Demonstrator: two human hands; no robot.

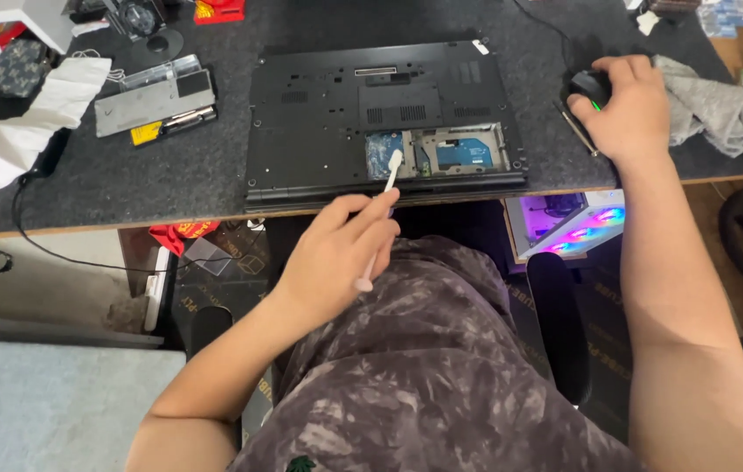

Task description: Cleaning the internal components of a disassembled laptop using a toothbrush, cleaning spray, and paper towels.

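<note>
Left hand (336,253) pinching white brush (382,210) over upturned laptop (380,114), right hand (629,109) cupped on mouse (590,87), grey cloth (708,105) beside

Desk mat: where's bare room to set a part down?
Free: the mat strip between the removed cover panel and laptop, and behind the laptop. Crowded: right side, with right hand on mouse, screwdriver, grey cloth.

Right hand (626,105) covers most of mouse (588,85). Swab (380,218) shaft middle hidden behind left hand (336,258) fingers (369,214). Open bay (437,150) components too small to identify. Counter (214,166) far edge cut off by frame top.
</note>
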